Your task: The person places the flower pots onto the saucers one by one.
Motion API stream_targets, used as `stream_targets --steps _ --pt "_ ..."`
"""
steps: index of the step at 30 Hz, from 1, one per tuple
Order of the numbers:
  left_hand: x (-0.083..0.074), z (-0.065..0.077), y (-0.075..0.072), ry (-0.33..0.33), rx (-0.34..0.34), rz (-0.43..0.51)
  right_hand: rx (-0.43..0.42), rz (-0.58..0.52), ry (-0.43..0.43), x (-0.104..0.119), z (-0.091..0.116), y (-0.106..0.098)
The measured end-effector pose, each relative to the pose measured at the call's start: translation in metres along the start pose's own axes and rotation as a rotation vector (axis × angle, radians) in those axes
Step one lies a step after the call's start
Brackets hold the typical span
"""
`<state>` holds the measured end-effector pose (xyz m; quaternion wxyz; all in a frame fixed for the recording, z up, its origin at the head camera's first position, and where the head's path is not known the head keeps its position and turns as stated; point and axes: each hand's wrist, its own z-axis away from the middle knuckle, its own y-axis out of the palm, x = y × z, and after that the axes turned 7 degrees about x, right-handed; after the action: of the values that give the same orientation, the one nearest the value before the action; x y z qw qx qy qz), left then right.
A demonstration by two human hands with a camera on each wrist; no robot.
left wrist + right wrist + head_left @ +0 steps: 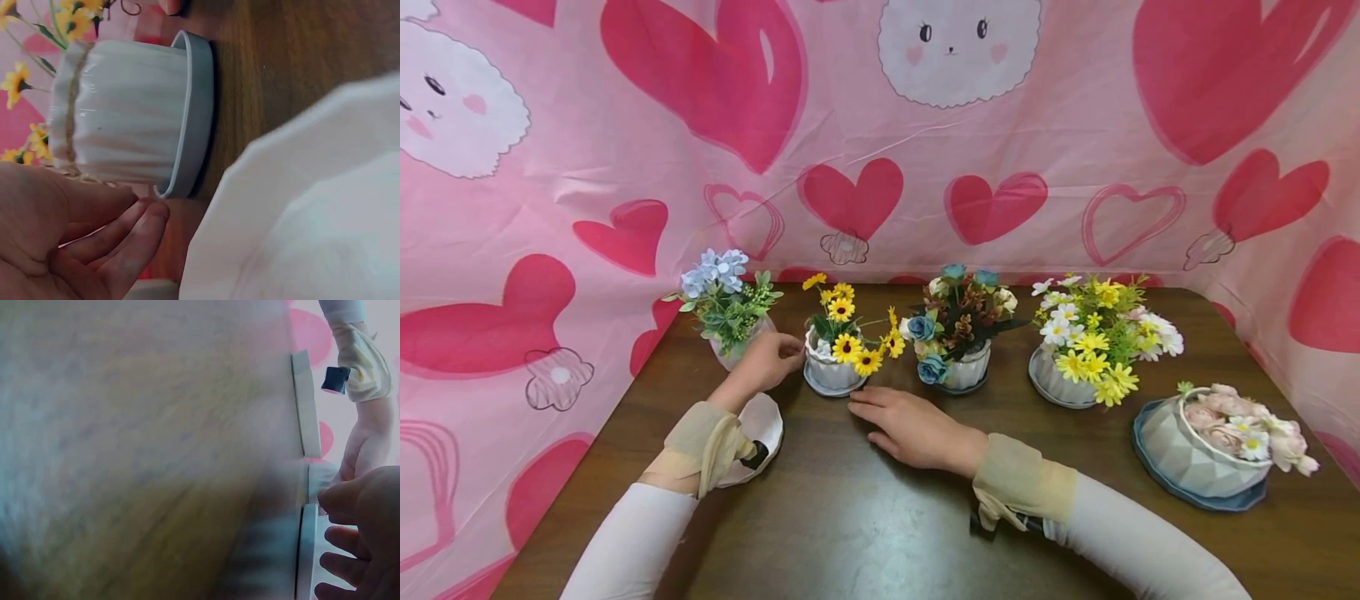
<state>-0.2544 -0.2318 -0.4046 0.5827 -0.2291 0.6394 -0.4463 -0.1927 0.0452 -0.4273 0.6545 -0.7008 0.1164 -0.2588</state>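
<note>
A ribbed white flowerpot (829, 372) with yellow daisy-like flowers (847, 347) stands on a grey saucer (200, 106). Twine circles its upper part in the left wrist view. My left hand (765, 360) is at the pot's left side, its fingers loosely bent and their tips by the saucer rim. Whether they touch it I cannot tell. On the near right side my right hand (912, 427) reaches to the saucer edge with fingers extended. Under my left wrist lies a white faceted dish (767, 421), partly hidden. Behind the left hand is a pot with blue flowers (715, 271).
To the right stand a pot with teal and brown flowers (964, 367), a pot with white and yellow flowers (1060, 383), and a faceted pot with pink flowers (1202, 446) on a blue saucer (1225, 504). A pink heart-print cloth (865, 125) hangs behind the wooden table (865, 517).
</note>
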Motion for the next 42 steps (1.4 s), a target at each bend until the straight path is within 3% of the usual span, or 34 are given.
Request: stream_targets --steps 6,11,19,28,36,42 --pt "0.0 0.022 -0.005 0.051 -0.004 -0.034 0.015 0.007 -0.031 0.008 0.0 0.0" --pt "0.007 0.047 -0.011 0.102 -0.022 0.003 0.03 0.033 -0.092 0.018 -0.005 0.002" --pt "0.031 0.079 -0.026 0.09 -0.069 0.017 0.049 0.097 -0.216 0.034 -0.012 0.006" --pt "0.066 0.088 -0.034 -0.047 -0.045 0.042 0.086 0.174 -0.292 0.048 -0.022 0.011" --pt "0.081 0.088 -0.037 -0.193 -0.202 0.111 0.121 0.204 -0.32 0.059 -0.034 0.011" --pt "0.08 0.084 -0.037 -0.236 -0.259 0.173 0.18 0.184 -0.324 0.067 -0.043 0.012"
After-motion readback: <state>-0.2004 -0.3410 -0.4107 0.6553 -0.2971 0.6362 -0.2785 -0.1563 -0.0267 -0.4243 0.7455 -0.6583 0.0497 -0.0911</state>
